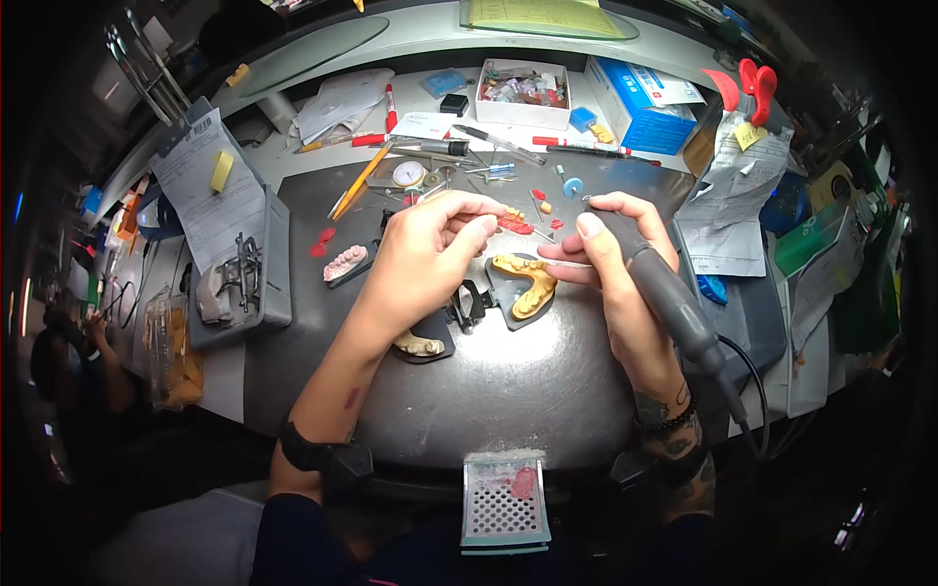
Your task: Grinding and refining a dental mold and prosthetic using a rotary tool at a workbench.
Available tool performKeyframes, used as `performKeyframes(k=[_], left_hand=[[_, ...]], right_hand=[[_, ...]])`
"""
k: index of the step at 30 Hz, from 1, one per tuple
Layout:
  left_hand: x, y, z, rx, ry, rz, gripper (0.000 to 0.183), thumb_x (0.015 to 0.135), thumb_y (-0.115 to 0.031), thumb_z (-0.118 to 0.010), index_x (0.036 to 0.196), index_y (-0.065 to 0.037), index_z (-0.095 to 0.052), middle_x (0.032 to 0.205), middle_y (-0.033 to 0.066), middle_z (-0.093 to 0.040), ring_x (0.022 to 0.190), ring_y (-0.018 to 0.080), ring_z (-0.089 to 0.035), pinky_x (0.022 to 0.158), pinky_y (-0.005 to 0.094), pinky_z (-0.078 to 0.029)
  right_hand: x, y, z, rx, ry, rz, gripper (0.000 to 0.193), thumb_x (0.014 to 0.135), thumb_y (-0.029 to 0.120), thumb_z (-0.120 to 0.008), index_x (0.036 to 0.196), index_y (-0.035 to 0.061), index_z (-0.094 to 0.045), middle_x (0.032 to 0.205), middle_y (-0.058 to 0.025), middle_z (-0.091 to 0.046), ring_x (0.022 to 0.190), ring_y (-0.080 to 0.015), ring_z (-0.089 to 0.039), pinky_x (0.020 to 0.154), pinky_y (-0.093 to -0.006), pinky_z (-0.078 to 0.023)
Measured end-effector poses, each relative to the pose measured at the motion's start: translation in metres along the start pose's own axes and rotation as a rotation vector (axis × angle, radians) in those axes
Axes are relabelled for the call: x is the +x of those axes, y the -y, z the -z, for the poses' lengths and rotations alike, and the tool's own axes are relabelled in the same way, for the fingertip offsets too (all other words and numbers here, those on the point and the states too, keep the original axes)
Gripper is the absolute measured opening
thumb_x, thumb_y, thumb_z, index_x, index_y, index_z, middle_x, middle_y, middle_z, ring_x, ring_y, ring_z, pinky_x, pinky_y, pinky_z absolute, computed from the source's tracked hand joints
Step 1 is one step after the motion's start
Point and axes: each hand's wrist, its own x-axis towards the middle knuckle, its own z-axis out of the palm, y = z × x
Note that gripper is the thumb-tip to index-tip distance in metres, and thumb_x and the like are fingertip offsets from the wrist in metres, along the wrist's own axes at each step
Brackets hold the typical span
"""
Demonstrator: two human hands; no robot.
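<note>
My left hand (427, 244) is raised over the middle of the bench, thumb and fingers pinched together. Whatever lies between its fingertips is too small to name. Just past them are small tooth-coloured pieces (513, 213) and red film (515, 227); I cannot tell whether the hand touches them. My right hand (625, 259) grips a dark grey rotary handpiece (674, 303), its tip pointing up and away and its cable trailing down. Between the hands lies a yellow dental cast (532, 293) on a dark base, beside a black articulator (471, 305). A pale cast (418, 344) sits partly under my left wrist.
A pink-toothed model (345, 262) lies left of my hand. Farther back are pencils (362, 181), markers (586, 146), a blue disc bur (573, 187) and a white box (523, 93) of small parts. Grey bins (269, 264) with papers flank the bench. A perforated tray (505, 503) juts from the front edge.
</note>
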Motion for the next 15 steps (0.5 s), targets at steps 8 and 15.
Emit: performKeyframes(k=[8, 15], left_hand=[[0.004, -0.001, -0.024, 0.512, 0.152, -0.318, 0.012, 0.08, -0.011, -0.068, 0.087, -0.001, -0.064, 0.084, 0.0141, -0.064, 0.082, 0.0318, -0.06, 0.076, 0.0394, -0.047], [0.002, -0.005, -0.007, 0.632, 0.147, -0.392, 0.013, 0.08, -0.012, -0.07, 0.086, -0.002, -0.065, 0.082, 0.0122, -0.062, 0.076, 0.0293, -0.062, 0.069, 0.0375, -0.049]], right_hand=[[0.008, -0.026, 0.009, -0.079, -0.003, 0.042, 0.022, 0.09, 0.008, -0.062, 0.108, 0.001, -0.053, 0.088, -0.011, -0.063, 0.074, -0.015, -0.069, 0.061, -0.0227, -0.057], [0.009, -0.029, 0.003, -0.119, -0.032, 0.155, 0.02, 0.087, 0.005, -0.064, 0.105, 0.0017, -0.055, 0.08, -0.0091, -0.064, 0.07, -0.0116, -0.067, 0.057, -0.0231, -0.055]])
